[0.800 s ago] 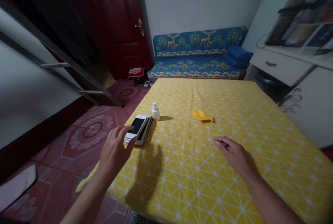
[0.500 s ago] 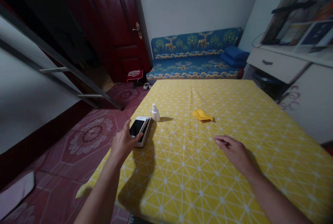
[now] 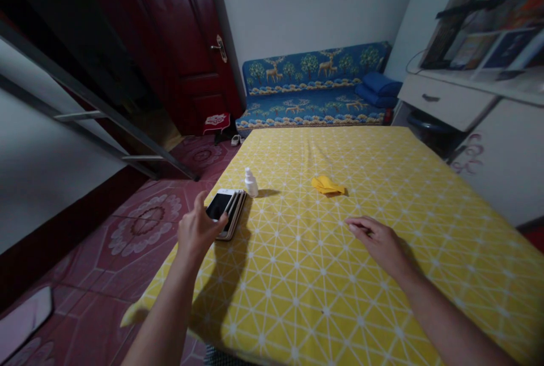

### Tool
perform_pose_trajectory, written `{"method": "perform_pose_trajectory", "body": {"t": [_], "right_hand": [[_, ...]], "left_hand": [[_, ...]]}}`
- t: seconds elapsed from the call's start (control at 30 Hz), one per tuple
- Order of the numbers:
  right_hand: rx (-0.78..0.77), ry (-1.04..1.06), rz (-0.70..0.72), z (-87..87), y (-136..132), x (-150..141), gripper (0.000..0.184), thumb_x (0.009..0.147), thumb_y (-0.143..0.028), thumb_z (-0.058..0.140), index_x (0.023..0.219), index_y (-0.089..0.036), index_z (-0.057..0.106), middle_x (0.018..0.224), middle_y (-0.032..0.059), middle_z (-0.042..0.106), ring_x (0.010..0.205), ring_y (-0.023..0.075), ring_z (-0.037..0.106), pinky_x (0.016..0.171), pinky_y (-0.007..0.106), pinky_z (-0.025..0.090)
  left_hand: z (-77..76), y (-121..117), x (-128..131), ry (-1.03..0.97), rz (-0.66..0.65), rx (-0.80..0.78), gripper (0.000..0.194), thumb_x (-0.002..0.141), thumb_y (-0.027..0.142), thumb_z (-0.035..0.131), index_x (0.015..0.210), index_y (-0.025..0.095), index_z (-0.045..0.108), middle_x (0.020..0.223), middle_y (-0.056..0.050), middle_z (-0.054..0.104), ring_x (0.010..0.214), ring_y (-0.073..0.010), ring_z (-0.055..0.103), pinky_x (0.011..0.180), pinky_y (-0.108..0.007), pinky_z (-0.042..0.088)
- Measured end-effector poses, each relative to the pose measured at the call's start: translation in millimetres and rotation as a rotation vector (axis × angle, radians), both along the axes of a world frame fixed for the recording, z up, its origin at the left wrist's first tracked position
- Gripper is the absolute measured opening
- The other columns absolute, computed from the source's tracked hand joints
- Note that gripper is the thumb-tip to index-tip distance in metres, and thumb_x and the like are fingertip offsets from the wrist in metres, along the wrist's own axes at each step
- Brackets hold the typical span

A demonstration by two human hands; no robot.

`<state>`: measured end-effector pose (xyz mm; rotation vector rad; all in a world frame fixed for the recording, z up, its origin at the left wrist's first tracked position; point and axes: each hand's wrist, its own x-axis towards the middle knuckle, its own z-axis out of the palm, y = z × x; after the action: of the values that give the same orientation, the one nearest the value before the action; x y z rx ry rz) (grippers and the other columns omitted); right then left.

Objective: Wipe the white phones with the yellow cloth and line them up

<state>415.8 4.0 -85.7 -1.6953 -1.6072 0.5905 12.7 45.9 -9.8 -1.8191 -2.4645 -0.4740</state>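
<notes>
My left hand [image 3: 198, 227] is at the left edge of the table, its thumb and fingers on opposite long sides of a white smartphone [image 3: 219, 204]. That phone lies over or just above a second phone in a tan-edged case [image 3: 236, 218]; I cannot tell whether they touch. Just beyond them a small white spray bottle [image 3: 251, 184] stands upright. A crumpled yellow cloth [image 3: 327, 185] lies farther to the right. Nearer to me, my right hand [image 3: 378, 241] rests by the tabletop, thumb against curled fingers, with nothing visible in it.
A yellow patterned tablecloth [image 3: 297, 298] covers the table. Behind it is a blue sofa [image 3: 297, 94] with folded blue bedding [image 3: 378, 89]. A white cabinet [image 3: 446, 105] stands at right, a metal ladder [image 3: 127, 128] and a red door [image 3: 199, 60] at left.
The whole view has shifted slightly left as the head turned a little. My left hand stays at the white smartphone, and my right hand keeps its curled pose.
</notes>
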Motion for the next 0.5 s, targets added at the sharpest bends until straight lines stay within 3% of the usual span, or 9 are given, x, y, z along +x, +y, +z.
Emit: {"method": "perform_pose_trajectory", "body": {"t": [0.17, 0.3, 0.4, 0.5], "right_hand": [[-0.004, -0.038, -0.016, -5.6, 0.8, 2.7, 0.024, 0.086, -0.047, 0.057, 0.099, -0.035, 0.073, 0.101, -0.0003, 0.076, 0.085, 0.0213, 0.071, 0.067, 0.031, 0.057], [0.005, -0.049, -0.034, -5.1, 1.0, 1.9, 0.024, 0.085, -0.047, 0.057, 0.098, -0.036, 0.073, 0.101, -0.0008, 0.076, 0.084, 0.0213, 0.072, 0.066, 0.030, 0.057], [-0.020, -0.072, -0.036, -3.5, 0.4, 0.9, 0.024, 0.087, -0.049, 0.056, 0.098, -0.036, 0.073, 0.104, -0.0019, 0.075, 0.084, 0.0197, 0.072, 0.066, 0.029, 0.056], [-0.030, -0.043, -0.013, -5.0, 1.3, 0.9, 0.024, 0.087, -0.048, 0.055, 0.099, -0.035, 0.072, 0.106, -0.0017, 0.074, 0.087, 0.0194, 0.071, 0.071, 0.030, 0.057]], "left_hand": [[4.6, -9.8, -7.4, -0.004, 0.022, 0.090, 0.069, 0.076, 0.048, 0.065, 0.135, 0.021, 0.043, 0.109, -0.013, 0.073, 0.091, -0.0356, 0.071, 0.079, -0.042, 0.050], [13.8, -37.0, -3.1, -0.175, -0.045, 0.329, 0.070, 0.074, 0.047, 0.070, 0.135, 0.026, 0.043, 0.110, -0.009, 0.074, 0.088, -0.0289, 0.072, 0.079, -0.038, 0.053], [11.5, -53.5, 27.1, -0.451, -0.214, 0.339, 0.073, 0.069, 0.045, 0.074, 0.132, 0.027, 0.044, 0.106, -0.007, 0.074, 0.085, -0.0230, 0.072, 0.075, -0.031, 0.055], [-1.5, -51.5, 77.7, -0.454, -0.376, 0.177, 0.071, 0.068, 0.042, 0.073, 0.131, 0.025, 0.043, 0.103, -0.008, 0.074, 0.080, -0.0229, 0.072, 0.071, -0.031, 0.054]]}}
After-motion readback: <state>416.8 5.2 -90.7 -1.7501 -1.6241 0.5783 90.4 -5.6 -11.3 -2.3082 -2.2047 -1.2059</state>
